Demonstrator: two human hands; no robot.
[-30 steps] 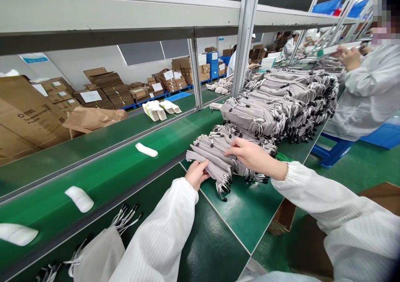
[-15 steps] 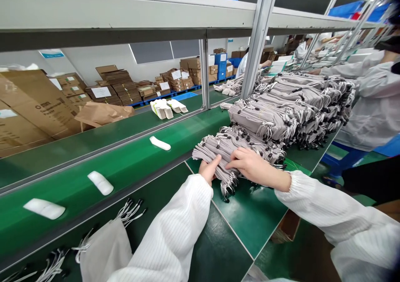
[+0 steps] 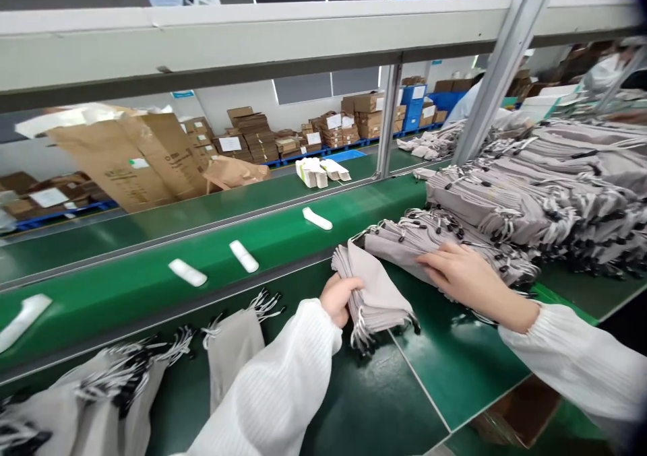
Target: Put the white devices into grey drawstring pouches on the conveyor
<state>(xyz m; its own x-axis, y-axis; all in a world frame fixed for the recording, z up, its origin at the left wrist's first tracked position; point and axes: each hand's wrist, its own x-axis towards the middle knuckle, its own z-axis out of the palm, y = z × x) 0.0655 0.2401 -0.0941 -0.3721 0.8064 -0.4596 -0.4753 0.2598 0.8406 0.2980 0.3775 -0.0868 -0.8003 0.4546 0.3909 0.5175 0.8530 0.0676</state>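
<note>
My left hand (image 3: 337,298) is closed on a small bundle of grey drawstring pouches (image 3: 374,291), pulled off the near end of a low stack. My right hand (image 3: 462,274) lies flat with fingers stretched out on that low stack of grey pouches (image 3: 404,240), pressing it down. Behind it rise taller piles of the same pouches (image 3: 530,186) with black cord stoppers. More grey pouches (image 3: 230,348) lie loose on the green table at the lower left, next to my left sleeve.
A green conveyor belt (image 3: 151,281) runs across in front of me carrying several white oblong pieces (image 3: 244,256). A grey shelf beam (image 3: 253,38) spans overhead on metal posts (image 3: 500,72). Brown cartons (image 3: 131,159) stand beyond the belt. An open carton (image 3: 510,415) sits below the table's edge.
My left hand has drawn a small bundle of pouches off the low stack toward me and leftward. My right hand stays on the stack. The view has swung left, and the belt's white pieces look shifted.
</note>
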